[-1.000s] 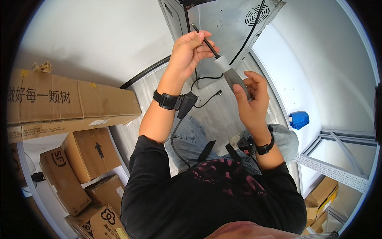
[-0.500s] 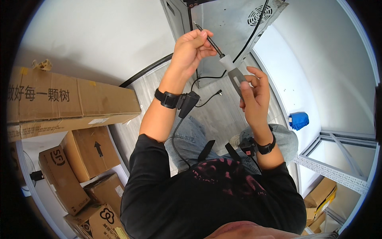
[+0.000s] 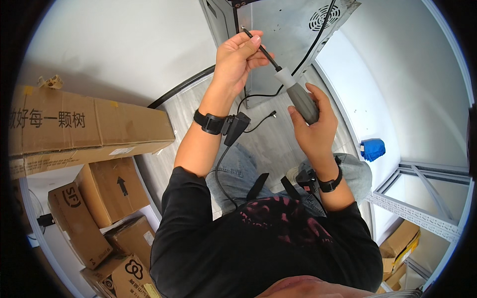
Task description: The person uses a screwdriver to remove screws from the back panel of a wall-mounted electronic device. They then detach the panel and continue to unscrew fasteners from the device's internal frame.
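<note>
A screwdriver with a thick grey handle, a whitish collar and a dark shaft slants between my two hands, its tip up and to the left. My left hand pinches the shaft near the tip between thumb and fingers. Around the grey handle, my right hand has its thumb on one side and its fingers on the other. Beyond the tool stands a grey metal cabinet with a round slotted vent. Both wrists wear black straps with small devices on them.
Black cables run down the cabinet, and a thin cord with a plug lies on the floor. Cardboard boxes are stacked at left. At right are a blue bundle and a white metal rack.
My right hand's thumb and fingers have shifted on the handle, which has turned about its length and shows a different side. The left hand still pinches the shaft, slightly higher.
</note>
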### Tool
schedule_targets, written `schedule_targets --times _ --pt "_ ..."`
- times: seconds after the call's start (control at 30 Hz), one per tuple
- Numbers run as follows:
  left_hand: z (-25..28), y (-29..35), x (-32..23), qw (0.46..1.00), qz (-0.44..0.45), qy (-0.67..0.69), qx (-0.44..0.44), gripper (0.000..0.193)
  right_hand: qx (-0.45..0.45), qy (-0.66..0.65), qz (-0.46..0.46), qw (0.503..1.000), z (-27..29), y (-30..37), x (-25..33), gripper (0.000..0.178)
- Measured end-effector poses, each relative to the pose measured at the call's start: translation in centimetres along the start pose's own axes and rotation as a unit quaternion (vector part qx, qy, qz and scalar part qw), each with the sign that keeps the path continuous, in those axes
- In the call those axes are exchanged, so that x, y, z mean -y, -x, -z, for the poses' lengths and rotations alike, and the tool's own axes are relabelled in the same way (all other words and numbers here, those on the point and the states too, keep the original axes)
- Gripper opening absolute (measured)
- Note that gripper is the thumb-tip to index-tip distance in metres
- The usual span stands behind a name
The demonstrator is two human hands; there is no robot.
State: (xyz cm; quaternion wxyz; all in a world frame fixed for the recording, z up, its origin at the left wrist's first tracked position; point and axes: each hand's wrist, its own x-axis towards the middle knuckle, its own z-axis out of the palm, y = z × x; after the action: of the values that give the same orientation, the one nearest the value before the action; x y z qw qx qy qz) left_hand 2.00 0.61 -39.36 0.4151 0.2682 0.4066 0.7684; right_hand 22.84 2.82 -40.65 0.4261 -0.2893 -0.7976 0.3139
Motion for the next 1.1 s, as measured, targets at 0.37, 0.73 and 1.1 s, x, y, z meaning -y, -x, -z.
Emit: schedule_targets --times 0.37,0.73,1.1 --pt "-0.5 0.5 -0.7 0.999 0.021 0.027 -0.026 0.026 0.038 -0.228 -0.119 0.966 0.3 -0.4 0.9 0.047" --pt "-1.1 0.5 -0.1 0.984 0.011 0.172 -0.041 0.033 -0.049 -0.004 0.046 0.998 0.1 -0.7 0.3 0.043" --pt "-2.7 0.2 0.3 0.961 0.032 0.231 -0.148 0.018 -0.066 0.03 0.148 0.986 0.3 -0.8 -0.5 0.045"
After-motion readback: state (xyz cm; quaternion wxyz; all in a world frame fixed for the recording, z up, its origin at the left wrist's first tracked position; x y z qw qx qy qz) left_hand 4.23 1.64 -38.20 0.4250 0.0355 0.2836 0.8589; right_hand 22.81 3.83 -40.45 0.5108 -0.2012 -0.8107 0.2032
